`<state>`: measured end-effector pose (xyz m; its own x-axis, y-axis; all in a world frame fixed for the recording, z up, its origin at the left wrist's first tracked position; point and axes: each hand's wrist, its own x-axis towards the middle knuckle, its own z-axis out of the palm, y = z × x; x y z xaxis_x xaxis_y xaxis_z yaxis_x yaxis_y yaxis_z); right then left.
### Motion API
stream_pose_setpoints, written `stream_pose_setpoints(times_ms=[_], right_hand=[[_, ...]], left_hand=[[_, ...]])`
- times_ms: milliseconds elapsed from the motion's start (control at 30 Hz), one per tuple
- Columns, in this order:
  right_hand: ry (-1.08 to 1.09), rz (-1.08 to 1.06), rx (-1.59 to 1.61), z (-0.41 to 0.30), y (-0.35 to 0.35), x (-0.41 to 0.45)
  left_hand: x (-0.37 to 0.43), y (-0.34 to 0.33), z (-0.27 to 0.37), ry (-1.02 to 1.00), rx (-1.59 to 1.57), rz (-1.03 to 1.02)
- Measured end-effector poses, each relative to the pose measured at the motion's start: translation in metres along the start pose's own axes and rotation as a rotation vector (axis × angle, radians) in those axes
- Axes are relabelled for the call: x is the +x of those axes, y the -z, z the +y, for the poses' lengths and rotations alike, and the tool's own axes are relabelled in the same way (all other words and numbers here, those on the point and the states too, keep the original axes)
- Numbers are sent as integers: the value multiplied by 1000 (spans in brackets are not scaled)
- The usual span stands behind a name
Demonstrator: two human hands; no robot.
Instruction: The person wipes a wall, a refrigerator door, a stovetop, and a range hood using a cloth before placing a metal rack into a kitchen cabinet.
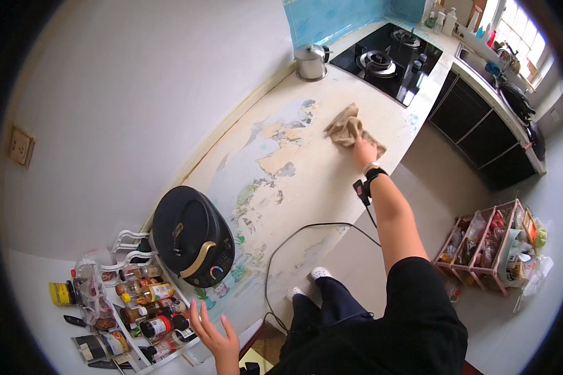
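Note:
My right hand [366, 152] is closed on a crumpled beige cloth [348, 129], which lies against the pale countertop [323, 187] between its worn, peeling patches and the front edge. A strap with a small device and black cable is around that wrist. My left hand [216, 337] is raised at the bottom, fingers spread and nothing in them, beside a white rack [145, 361] of seasoning bottles and jars. Left of the peeling patches stands a black electric cooker [192, 236] with a gold-coloured handle.
A lidded metal pot [311, 63] stands by the wall, next to a black gas hob [387, 63]. A sink [474, 58] is at the upper right. A pink storage rack [478, 272] of bagged food stands on the floor. The black cable [281, 243] loops across the counter.

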<state>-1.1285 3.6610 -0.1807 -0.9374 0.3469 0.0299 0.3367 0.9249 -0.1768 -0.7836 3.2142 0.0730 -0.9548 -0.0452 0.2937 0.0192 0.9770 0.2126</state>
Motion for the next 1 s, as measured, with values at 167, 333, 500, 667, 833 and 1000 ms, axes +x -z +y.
stream_pose_setpoints(times_ms=[167,333,500,667,833,1000], right_hand=[[81,-348,899,-1,41,10],[6,-426,1897,-45,206,-7],[430,-152,1807,-101,342,-37],[961,605,1365,-178,476,-97],[1229,1162,919,-261,544,-178],[1490,1256,693,-376,551,-239]], left_hand=[[52,3,27,-86,-355,73],[67,73,51,-237,-313,309],[83,106,42,-337,-358,452],[81,168,39,-370,-212,620],[80,211,13,-373,-124,746],[95,259,-44,-290,136,892]])
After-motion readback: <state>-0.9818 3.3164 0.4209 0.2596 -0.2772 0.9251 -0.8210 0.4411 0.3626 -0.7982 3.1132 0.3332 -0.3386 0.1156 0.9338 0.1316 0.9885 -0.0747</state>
